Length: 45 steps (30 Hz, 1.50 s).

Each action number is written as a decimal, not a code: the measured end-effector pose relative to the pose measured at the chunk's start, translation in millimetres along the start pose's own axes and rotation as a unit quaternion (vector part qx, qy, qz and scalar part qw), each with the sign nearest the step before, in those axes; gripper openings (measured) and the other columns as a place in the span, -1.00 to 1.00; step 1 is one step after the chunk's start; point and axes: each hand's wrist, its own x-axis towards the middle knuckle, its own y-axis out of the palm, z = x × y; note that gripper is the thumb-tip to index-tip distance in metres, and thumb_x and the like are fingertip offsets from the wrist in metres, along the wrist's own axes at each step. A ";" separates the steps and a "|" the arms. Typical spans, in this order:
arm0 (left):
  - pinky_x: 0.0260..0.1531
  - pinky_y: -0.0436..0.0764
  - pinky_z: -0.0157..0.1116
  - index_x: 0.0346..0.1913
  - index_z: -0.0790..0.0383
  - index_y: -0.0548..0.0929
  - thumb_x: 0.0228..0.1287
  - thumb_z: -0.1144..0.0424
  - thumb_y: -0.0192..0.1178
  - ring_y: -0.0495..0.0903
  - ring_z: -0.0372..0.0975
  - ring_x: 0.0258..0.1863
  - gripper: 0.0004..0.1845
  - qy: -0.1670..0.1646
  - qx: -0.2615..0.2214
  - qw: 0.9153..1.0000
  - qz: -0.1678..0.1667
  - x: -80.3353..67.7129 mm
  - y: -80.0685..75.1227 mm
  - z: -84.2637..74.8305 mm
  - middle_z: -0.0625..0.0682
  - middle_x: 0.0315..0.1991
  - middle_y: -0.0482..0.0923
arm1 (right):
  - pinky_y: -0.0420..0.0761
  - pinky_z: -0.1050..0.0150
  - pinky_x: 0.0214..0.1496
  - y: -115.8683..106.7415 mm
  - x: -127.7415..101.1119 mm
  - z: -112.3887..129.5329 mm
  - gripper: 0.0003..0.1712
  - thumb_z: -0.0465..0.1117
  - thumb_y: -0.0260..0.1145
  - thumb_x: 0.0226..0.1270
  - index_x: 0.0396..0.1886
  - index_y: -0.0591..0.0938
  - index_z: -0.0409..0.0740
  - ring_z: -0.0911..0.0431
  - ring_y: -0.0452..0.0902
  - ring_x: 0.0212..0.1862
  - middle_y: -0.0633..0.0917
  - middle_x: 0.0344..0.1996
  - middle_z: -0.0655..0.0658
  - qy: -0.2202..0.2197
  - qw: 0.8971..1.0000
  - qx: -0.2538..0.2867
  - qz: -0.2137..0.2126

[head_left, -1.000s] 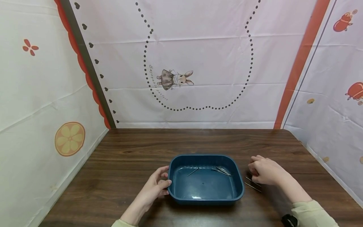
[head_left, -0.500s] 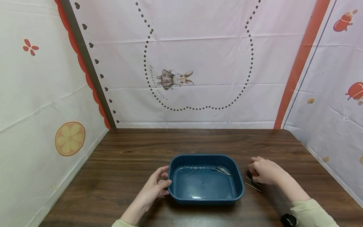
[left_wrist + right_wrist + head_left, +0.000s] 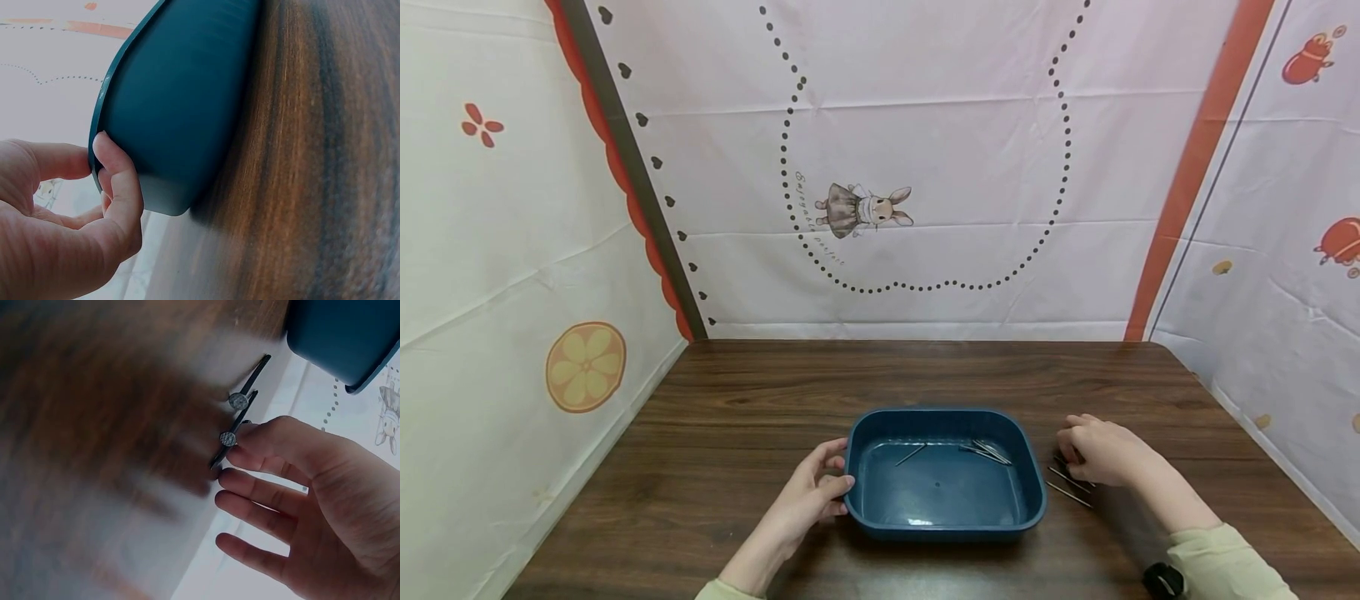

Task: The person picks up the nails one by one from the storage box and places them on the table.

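A blue plastic tray stands on the table. My left hand grips its left wall, thumb on one side of the rim and fingers on the other, as the left wrist view shows up close. To the tray's right, my right hand is low over the table. Its thumb and index finger come together at a nail, while the other fingers stay spread. Beside it lie more nails, with round textured heads in the right wrist view. The held nail is partly hidden by the fingertips.
Inside the tray, several thin metal nails lie bunched at the right, and a single nail lies at the left. The dark wooden table meets a printed white cloth at the back; similar cloth hangs at both sides.
My right fingers have shifted slightly at the nail, and a further nail end shows under the hand. My left hand and the tray have stayed put.
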 end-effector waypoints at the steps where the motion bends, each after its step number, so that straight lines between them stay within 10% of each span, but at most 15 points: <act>1: -0.36 0.62 -0.38 0.45 0.30 0.21 0.36 0.37 0.11 0.54 -0.23 -0.25 -0.37 0.001 0.000 1.000 -0.001 -0.2 0.1 0.2 0.19 0.06 0.29 | 0.28 0.33 -0.47 0.0 -0.1 -0.5 -0.67 -0.20 0.52 -0.04 -0.62 0.47 0.14 0.21 0.27 -0.43 0.42 -0.47 0.10 0.001 1.000 0.000 0.003; 17: -0.35 0.61 -0.38 0.46 0.29 0.20 0.36 0.38 0.10 0.54 -0.22 -0.23 -0.37 -0.001 0.001 1.000 0.001 0.2 0.0 0.1 0.22 0.10 0.28 | 0.50 -0.33 0.10 -10.4 -1.0 2.0 -0.75 -0.02 0.48 0.09 -0.32 0.58 0.09 -0.05 0.60 -0.13 0.66 -0.31 0.02 0.001 0.999 -0.032 -0.006; 29: -0.35 0.62 -0.38 0.45 0.29 0.21 0.37 0.38 0.09 0.54 -0.21 -0.24 -0.38 0.001 0.002 1.000 -0.001 -0.5 0.7 -0.5 0.24 0.11 0.27 | 0.48 -0.23 0.20 -27.1 2.7 7.5 -0.50 -0.04 0.45 0.08 0.06 0.66 -0.04 -0.15 0.57 0.12 0.67 0.05 -0.17 -0.041 0.990 -0.068 -0.114; 45: -0.32 0.65 -0.33 0.45 0.29 0.22 0.38 0.37 0.10 0.56 -0.19 -0.23 -0.39 -0.005 0.009 1.000 -0.008 -0.5 0.7 -0.3 0.25 0.12 0.29 | 0.46 -0.17 0.26 -69.7 21.0 23.1 -0.37 0.01 0.45 0.04 0.16 0.61 -0.05 -0.14 0.51 0.20 0.62 0.15 -0.20 -0.075 0.980 -0.101 -0.153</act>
